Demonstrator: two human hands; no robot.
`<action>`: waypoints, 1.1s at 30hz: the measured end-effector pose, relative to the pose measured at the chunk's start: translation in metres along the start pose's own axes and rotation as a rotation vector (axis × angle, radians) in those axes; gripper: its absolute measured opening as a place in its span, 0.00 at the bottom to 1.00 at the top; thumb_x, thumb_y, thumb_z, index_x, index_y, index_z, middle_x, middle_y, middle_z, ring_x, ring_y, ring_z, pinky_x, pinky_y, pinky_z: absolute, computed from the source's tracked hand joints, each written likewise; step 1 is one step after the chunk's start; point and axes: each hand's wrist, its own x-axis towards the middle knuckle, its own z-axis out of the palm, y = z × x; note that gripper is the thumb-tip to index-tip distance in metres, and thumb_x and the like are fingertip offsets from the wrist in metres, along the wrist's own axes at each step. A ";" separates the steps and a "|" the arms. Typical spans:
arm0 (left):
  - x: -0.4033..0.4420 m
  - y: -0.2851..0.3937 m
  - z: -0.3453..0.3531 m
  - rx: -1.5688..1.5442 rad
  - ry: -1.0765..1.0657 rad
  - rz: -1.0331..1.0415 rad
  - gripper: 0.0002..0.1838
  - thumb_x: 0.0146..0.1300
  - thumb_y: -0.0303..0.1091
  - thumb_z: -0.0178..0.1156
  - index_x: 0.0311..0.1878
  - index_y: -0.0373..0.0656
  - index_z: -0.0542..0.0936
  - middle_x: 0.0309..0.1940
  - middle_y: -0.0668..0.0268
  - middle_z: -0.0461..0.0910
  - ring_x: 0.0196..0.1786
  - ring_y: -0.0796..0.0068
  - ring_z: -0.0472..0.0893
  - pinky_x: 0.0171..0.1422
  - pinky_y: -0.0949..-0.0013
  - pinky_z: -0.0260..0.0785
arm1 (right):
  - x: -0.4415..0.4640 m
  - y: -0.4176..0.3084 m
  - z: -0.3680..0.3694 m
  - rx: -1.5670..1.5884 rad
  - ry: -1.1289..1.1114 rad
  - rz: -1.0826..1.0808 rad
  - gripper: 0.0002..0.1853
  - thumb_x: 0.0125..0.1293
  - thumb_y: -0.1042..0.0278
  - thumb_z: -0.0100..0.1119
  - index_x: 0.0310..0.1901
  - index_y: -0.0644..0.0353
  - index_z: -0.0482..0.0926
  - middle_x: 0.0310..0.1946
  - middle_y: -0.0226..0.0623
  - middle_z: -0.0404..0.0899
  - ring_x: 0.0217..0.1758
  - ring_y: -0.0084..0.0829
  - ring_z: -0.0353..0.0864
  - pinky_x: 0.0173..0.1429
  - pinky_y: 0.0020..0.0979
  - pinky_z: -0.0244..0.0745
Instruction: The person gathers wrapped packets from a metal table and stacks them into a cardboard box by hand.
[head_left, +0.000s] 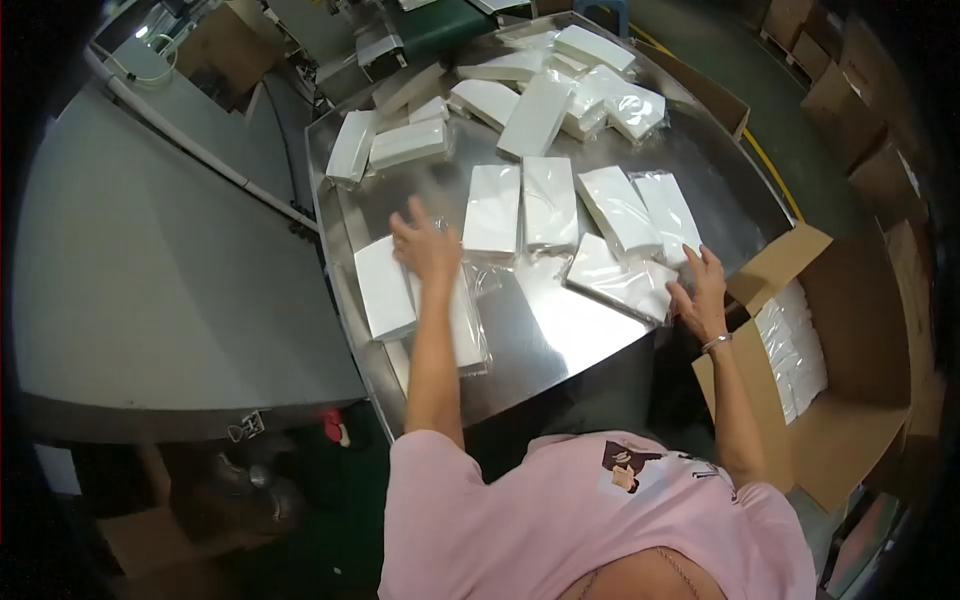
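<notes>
My left hand [428, 250] is over the left part of the metal table, fingers apart. Beneath it lie a white pack [384, 290] and a second wrapped pack [462, 325], partly covered by my wrist; contact is unclear. My right hand [703, 295] is at the table's right edge, thumb and fingers apart. Its thumb is by the end of a flat white pack [615, 278] in clear plastic, and its fingertips are near an upright-lying pack [667, 215]. Other white packs [492, 212] lie in a row between my hands.
Several more packs [538, 112] are heaped at the far end of the metal table [710, 165]. An open cardboard box [860, 400] on my right holds wrapped white packs [790, 350]. A grey machine panel [170, 270] borders the left. A green conveyor [440, 25] is behind.
</notes>
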 end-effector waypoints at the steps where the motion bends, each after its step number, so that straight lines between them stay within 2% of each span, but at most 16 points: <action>1: 0.008 -0.014 0.003 0.082 -0.063 -0.069 0.38 0.48 0.42 0.64 0.63 0.41 0.64 0.62 0.49 0.64 0.64 0.54 0.66 0.64 0.47 0.55 | -0.007 -0.011 -0.009 0.039 0.065 -0.008 0.26 0.55 0.64 0.62 0.56 0.59 0.72 0.56 0.51 0.66 0.60 0.49 0.65 0.63 0.41 0.61; 2: 0.012 -0.030 0.014 0.167 -0.125 -0.138 0.39 0.47 0.43 0.64 0.62 0.39 0.64 0.58 0.48 0.68 0.62 0.55 0.68 0.63 0.47 0.57 | -0.015 -0.012 -0.011 0.101 0.047 0.007 0.24 0.55 0.65 0.62 0.54 0.60 0.73 0.54 0.50 0.68 0.59 0.48 0.67 0.62 0.40 0.62; 5: 0.031 -0.053 0.044 0.008 -0.303 -0.045 0.33 0.50 0.40 0.61 0.59 0.36 0.67 0.45 0.49 0.79 0.48 0.55 0.78 0.58 0.53 0.64 | -0.026 -0.021 -0.016 0.270 0.044 0.033 0.16 0.56 0.72 0.60 0.47 0.63 0.76 0.46 0.45 0.74 0.53 0.44 0.72 0.58 0.36 0.66; 8: 0.066 -0.080 0.102 -0.609 -0.257 -0.030 0.21 0.53 0.32 0.61 0.50 0.34 0.74 0.37 0.58 0.80 0.33 0.73 0.79 0.41 0.65 0.71 | -0.028 -0.039 -0.031 0.286 0.073 -0.085 0.16 0.55 0.72 0.60 0.47 0.63 0.76 0.46 0.45 0.73 0.51 0.44 0.73 0.57 0.36 0.67; 9: 0.048 -0.039 0.051 -0.928 -0.213 -0.057 0.11 0.56 0.25 0.58 0.43 0.34 0.77 0.36 0.63 0.80 0.30 0.80 0.77 0.33 0.75 0.70 | -0.028 -0.041 -0.036 0.259 0.094 -0.120 0.16 0.56 0.72 0.59 0.47 0.63 0.76 0.46 0.46 0.74 0.50 0.43 0.74 0.54 0.35 0.69; 12: 0.020 0.024 -0.015 -1.310 -0.262 0.031 0.08 0.60 0.22 0.53 0.42 0.35 0.75 0.33 0.66 0.77 0.33 0.78 0.78 0.39 0.74 0.72 | -0.023 -0.061 -0.044 0.517 0.001 0.126 0.16 0.56 0.71 0.59 0.48 0.63 0.76 0.46 0.46 0.74 0.50 0.40 0.75 0.51 0.34 0.72; 14: -0.015 0.070 -0.064 -1.365 -0.338 0.205 0.08 0.60 0.21 0.52 0.43 0.34 0.74 0.33 0.65 0.77 0.35 0.77 0.78 0.42 0.73 0.72 | -0.013 -0.071 -0.034 0.534 0.046 0.071 0.26 0.56 0.69 0.60 0.58 0.60 0.70 0.50 0.46 0.72 0.52 0.39 0.74 0.50 0.34 0.74; 17: -0.068 0.121 -0.090 -1.503 -0.560 0.324 0.13 0.60 0.21 0.52 0.49 0.35 0.71 0.37 0.62 0.77 0.37 0.75 0.78 0.48 0.71 0.72 | 0.008 -0.105 -0.041 0.511 0.077 -0.173 0.48 0.51 0.60 0.68 0.70 0.61 0.49 0.63 0.50 0.60 0.66 0.45 0.59 0.69 0.39 0.54; 18: -0.088 0.137 -0.097 -1.563 -0.644 0.331 0.16 0.60 0.20 0.52 0.52 0.35 0.70 0.40 0.61 0.77 0.39 0.74 0.78 0.49 0.71 0.71 | 0.013 -0.114 -0.035 0.498 0.257 -0.256 0.44 0.55 0.62 0.64 0.69 0.60 0.50 0.55 0.51 0.69 0.59 0.44 0.69 0.63 0.38 0.61; 20: -0.125 0.158 -0.096 -1.689 -0.662 0.260 0.21 0.59 0.20 0.52 0.58 0.35 0.66 0.45 0.59 0.77 0.43 0.73 0.78 0.51 0.71 0.71 | 0.014 -0.119 -0.041 0.699 -0.037 -0.066 0.34 0.59 0.66 0.58 0.66 0.60 0.55 0.40 0.50 0.77 0.46 0.43 0.77 0.51 0.37 0.70; 21: -0.141 0.163 -0.090 -1.751 -0.593 0.178 0.23 0.59 0.21 0.53 0.60 0.35 0.65 0.47 0.58 0.76 0.45 0.72 0.77 0.52 0.70 0.70 | 0.011 -0.117 -0.045 0.695 0.009 0.018 0.32 0.60 0.66 0.56 0.65 0.60 0.57 0.36 0.50 0.77 0.43 0.44 0.78 0.47 0.38 0.71; 23: -0.162 0.164 -0.070 -1.718 -0.726 0.104 0.24 0.60 0.24 0.54 0.61 0.35 0.64 0.50 0.57 0.76 0.49 0.69 0.77 0.54 0.68 0.70 | 0.004 -0.113 -0.052 0.688 0.094 0.182 0.27 0.61 0.68 0.52 0.63 0.60 0.60 0.29 0.49 0.77 0.37 0.44 0.80 0.39 0.38 0.72; 25: -0.174 0.157 -0.046 -1.492 -1.108 0.109 0.23 0.62 0.29 0.55 0.60 0.34 0.66 0.50 0.56 0.77 0.53 0.66 0.76 0.56 0.65 0.69 | -0.014 -0.111 -0.053 0.539 -0.053 0.043 0.25 0.61 0.67 0.51 0.60 0.61 0.62 0.31 0.50 0.77 0.37 0.46 0.79 0.38 0.40 0.72; 28: -0.181 0.174 -0.050 -1.498 -1.242 0.035 0.19 0.66 0.37 0.54 0.55 0.34 0.72 0.46 0.55 0.79 0.46 0.71 0.77 0.52 0.69 0.69 | -0.043 -0.087 -0.063 0.421 -0.192 -0.203 0.22 0.60 0.66 0.54 0.55 0.63 0.67 0.33 0.49 0.77 0.36 0.48 0.77 0.38 0.41 0.73; 30: -0.178 0.173 -0.048 -1.413 -1.207 0.152 0.15 0.70 0.37 0.49 0.50 0.36 0.76 0.41 0.54 0.80 0.47 0.70 0.79 0.55 0.69 0.68 | -0.051 -0.059 -0.089 0.366 -0.247 -0.399 0.20 0.58 0.64 0.57 0.50 0.64 0.70 0.34 0.49 0.76 0.35 0.50 0.75 0.38 0.42 0.73; 33: -0.184 0.171 -0.043 -1.143 -0.993 0.468 0.13 0.68 0.34 0.48 0.45 0.34 0.76 0.33 0.56 0.79 0.37 0.65 0.78 0.45 0.66 0.68 | -0.038 -0.048 -0.216 0.135 0.237 -0.439 0.19 0.56 0.64 0.61 0.46 0.65 0.73 0.37 0.48 0.75 0.39 0.49 0.74 0.43 0.40 0.71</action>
